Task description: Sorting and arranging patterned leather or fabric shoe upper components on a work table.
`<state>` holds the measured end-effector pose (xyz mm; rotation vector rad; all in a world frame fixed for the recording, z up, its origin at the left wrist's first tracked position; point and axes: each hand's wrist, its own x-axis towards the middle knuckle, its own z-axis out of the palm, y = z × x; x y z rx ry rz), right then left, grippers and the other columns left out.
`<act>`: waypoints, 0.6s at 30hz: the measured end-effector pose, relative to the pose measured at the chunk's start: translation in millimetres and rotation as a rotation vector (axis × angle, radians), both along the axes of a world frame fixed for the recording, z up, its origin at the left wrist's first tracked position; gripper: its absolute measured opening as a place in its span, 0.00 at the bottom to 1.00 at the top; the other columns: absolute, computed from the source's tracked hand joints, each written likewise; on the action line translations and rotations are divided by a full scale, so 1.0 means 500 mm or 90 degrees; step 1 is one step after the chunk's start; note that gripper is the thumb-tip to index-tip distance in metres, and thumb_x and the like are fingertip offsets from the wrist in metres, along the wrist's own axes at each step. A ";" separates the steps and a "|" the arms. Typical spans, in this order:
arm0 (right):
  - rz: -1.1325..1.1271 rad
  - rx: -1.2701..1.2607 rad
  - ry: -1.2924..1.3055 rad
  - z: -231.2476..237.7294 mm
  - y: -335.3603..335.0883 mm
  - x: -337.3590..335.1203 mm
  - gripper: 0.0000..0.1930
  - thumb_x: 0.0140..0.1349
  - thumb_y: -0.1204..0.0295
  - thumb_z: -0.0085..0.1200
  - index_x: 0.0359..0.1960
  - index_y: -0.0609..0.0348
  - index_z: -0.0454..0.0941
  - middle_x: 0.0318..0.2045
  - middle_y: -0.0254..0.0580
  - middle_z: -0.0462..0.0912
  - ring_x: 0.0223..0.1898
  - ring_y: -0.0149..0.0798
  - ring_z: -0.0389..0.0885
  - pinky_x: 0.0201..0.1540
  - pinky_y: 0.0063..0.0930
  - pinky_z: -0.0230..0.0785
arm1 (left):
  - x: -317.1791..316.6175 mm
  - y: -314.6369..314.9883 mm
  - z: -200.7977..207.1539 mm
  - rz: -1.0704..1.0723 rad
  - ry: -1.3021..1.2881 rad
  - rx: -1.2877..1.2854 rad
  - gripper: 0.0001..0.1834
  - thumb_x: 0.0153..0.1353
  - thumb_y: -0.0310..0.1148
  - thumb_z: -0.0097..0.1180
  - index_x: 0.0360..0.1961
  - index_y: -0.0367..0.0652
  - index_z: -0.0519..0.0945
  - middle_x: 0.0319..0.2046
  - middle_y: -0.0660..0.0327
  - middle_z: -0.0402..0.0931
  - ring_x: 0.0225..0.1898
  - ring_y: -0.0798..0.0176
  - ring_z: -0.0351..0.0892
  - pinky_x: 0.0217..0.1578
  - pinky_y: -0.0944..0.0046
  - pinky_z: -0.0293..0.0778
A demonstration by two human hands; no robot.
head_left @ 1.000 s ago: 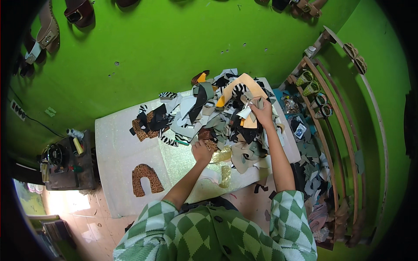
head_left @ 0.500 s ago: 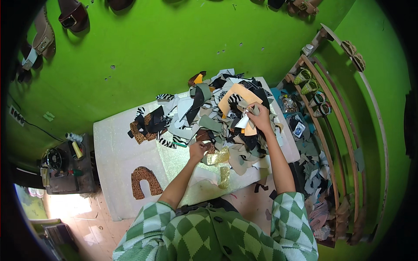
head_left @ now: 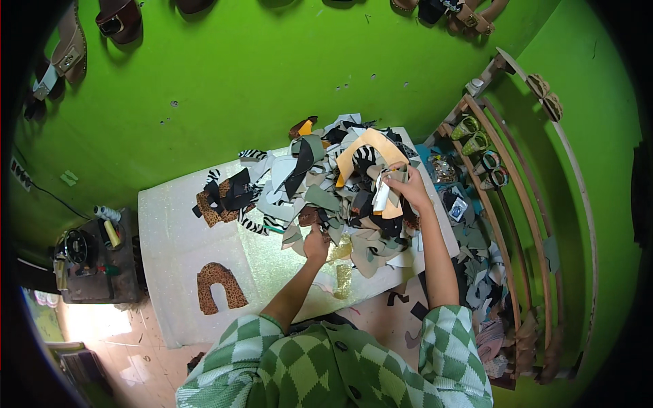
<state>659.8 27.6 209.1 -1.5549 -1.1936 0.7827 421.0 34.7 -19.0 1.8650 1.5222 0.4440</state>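
Observation:
A heap of cut material scraps (head_left: 323,197) in grey, black, white, brown and zebra print covers the far right of the table. On the right side of the heap, my right hand (head_left: 412,188) pinches a whitish scrap (head_left: 381,198) that hangs from the fingers. A tan arch-shaped piece (head_left: 372,141) lies just beyond it. My left hand (head_left: 317,245) is closed at the heap's near edge, beside a brown scrap (head_left: 309,216) and gold glittery pieces (head_left: 343,275); its fingertips are partly hidden. A leopard-print arch-shaped piece (head_left: 220,288) lies apart at the near left.
The pale table (head_left: 170,238) stands against a green wall hung with shoes (head_left: 120,22). At right is a wooden rack (head_left: 500,251) with sandals (head_left: 475,143), more scraps (head_left: 476,255) piled beneath. A small dark stand (head_left: 102,272) at left holds thread spools (head_left: 107,213).
My left hand has shifted slightly right and nearer the gold pieces, its fingers drawn in. My right hand still holds the whitish scrap, which now hangs more upright. The view has shifted slightly.

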 end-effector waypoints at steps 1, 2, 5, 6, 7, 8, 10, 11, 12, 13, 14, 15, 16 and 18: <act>-0.002 -0.015 0.051 -0.003 -0.009 0.008 0.14 0.50 0.80 0.62 0.38 0.62 0.74 0.32 0.36 0.80 0.35 0.26 0.77 0.40 0.21 0.70 | 0.004 0.002 -0.009 0.000 -0.004 -0.001 0.30 0.45 0.33 0.66 0.47 0.40 0.65 0.31 0.47 0.78 0.36 0.43 0.79 0.37 0.52 0.74; -0.003 -0.030 0.104 -0.004 -0.016 0.016 0.15 0.50 0.79 0.63 0.39 0.62 0.74 0.32 0.37 0.81 0.34 0.27 0.78 0.40 0.22 0.71 | 0.007 0.003 -0.017 -0.025 0.011 -0.011 0.26 0.45 0.33 0.66 0.45 0.40 0.67 0.30 0.47 0.78 0.35 0.44 0.79 0.36 0.52 0.74; -0.013 -0.043 0.221 -0.018 -0.037 0.043 0.22 0.52 0.77 0.62 0.48 0.61 0.68 0.36 0.37 0.79 0.37 0.29 0.78 0.42 0.23 0.71 | -0.013 0.010 -0.035 -0.075 -0.018 -0.017 0.19 0.46 0.32 0.65 0.39 0.40 0.73 0.29 0.49 0.79 0.35 0.45 0.79 0.35 0.53 0.75; -0.029 -0.035 0.305 -0.028 -0.041 0.055 0.24 0.53 0.77 0.62 0.51 0.61 0.66 0.37 0.37 0.79 0.38 0.29 0.78 0.43 0.23 0.71 | -0.026 0.013 -0.042 -0.094 -0.061 -0.013 0.16 0.45 0.31 0.65 0.35 0.41 0.75 0.28 0.50 0.80 0.35 0.46 0.80 0.34 0.53 0.75; 0.009 -0.047 0.322 -0.033 -0.040 0.066 0.26 0.55 0.76 0.60 0.54 0.60 0.62 0.40 0.36 0.77 0.41 0.30 0.77 0.45 0.24 0.70 | -0.047 0.017 -0.048 -0.071 -0.119 0.013 0.12 0.44 0.30 0.65 0.31 0.41 0.77 0.28 0.53 0.81 0.33 0.50 0.81 0.33 0.56 0.76; 0.009 -0.047 0.324 -0.039 -0.040 0.075 0.26 0.55 0.76 0.60 0.54 0.60 0.62 0.40 0.36 0.77 0.41 0.30 0.77 0.45 0.24 0.70 | -0.068 0.026 -0.053 -0.072 -0.117 0.013 0.12 0.44 0.30 0.65 0.31 0.41 0.77 0.28 0.53 0.81 0.33 0.50 0.81 0.33 0.56 0.76; -0.022 -0.053 0.378 -0.050 -0.043 0.083 0.25 0.56 0.74 0.59 0.55 0.60 0.62 0.41 0.37 0.76 0.42 0.31 0.76 0.48 0.26 0.69 | -0.112 0.041 -0.013 -0.039 -0.226 0.001 0.14 0.41 0.29 0.68 0.30 0.42 0.79 0.29 0.56 0.82 0.33 0.57 0.83 0.34 0.62 0.76; -0.041 -0.040 0.406 -0.057 -0.042 0.082 0.23 0.58 0.74 0.57 0.55 0.60 0.64 0.43 0.37 0.75 0.44 0.32 0.76 0.49 0.27 0.69 | -0.134 0.049 0.015 -0.006 -0.213 -0.004 0.14 0.41 0.29 0.68 0.31 0.42 0.79 0.29 0.56 0.82 0.33 0.57 0.83 0.34 0.62 0.76; -0.038 -0.041 0.409 -0.061 -0.036 0.079 0.23 0.58 0.74 0.57 0.55 0.60 0.64 0.43 0.37 0.75 0.44 0.32 0.76 0.49 0.27 0.69 | -0.157 0.059 0.043 0.029 -0.199 -0.006 0.15 0.40 0.29 0.69 0.31 0.42 0.79 0.29 0.56 0.81 0.32 0.58 0.82 0.34 0.63 0.76; -0.044 -0.019 0.441 -0.063 -0.027 0.074 0.22 0.59 0.74 0.56 0.55 0.59 0.64 0.44 0.37 0.75 0.44 0.32 0.76 0.50 0.27 0.69 | -0.182 0.073 0.054 0.037 -0.184 0.012 0.15 0.41 0.30 0.69 0.32 0.41 0.79 0.29 0.56 0.81 0.32 0.57 0.82 0.33 0.63 0.75; -0.050 0.002 0.473 -0.064 -0.017 0.069 0.21 0.60 0.74 0.55 0.55 0.58 0.65 0.45 0.37 0.75 0.44 0.33 0.76 0.51 0.27 0.68 | -0.207 0.086 0.063 0.031 -0.166 0.034 0.15 0.41 0.31 0.69 0.32 0.41 0.79 0.29 0.56 0.81 0.32 0.57 0.82 0.34 0.63 0.75; -0.048 0.025 0.486 -0.063 -0.004 0.058 0.18 0.60 0.75 0.54 0.52 0.59 0.68 0.45 0.36 0.76 0.46 0.33 0.76 0.51 0.27 0.68 | -0.234 0.095 0.077 0.015 -0.148 0.033 0.15 0.41 0.31 0.69 0.32 0.41 0.79 0.29 0.56 0.81 0.32 0.57 0.82 0.34 0.63 0.75; -0.045 0.025 0.488 -0.065 0.007 0.053 0.18 0.60 0.75 0.54 0.52 0.59 0.68 0.45 0.36 0.76 0.46 0.33 0.76 0.51 0.27 0.68 | -0.253 0.102 0.090 -0.005 -0.131 0.031 0.15 0.41 0.31 0.69 0.32 0.41 0.79 0.29 0.55 0.81 0.33 0.56 0.82 0.35 0.63 0.74; -0.011 0.051 0.594 -0.064 0.032 0.044 0.16 0.61 0.74 0.53 0.51 0.61 0.69 0.46 0.37 0.76 0.46 0.32 0.77 0.51 0.27 0.69 | -0.279 0.106 0.105 -0.035 -0.045 0.017 0.16 0.40 0.34 0.69 0.31 0.42 0.79 0.29 0.55 0.81 0.34 0.54 0.81 0.35 0.61 0.75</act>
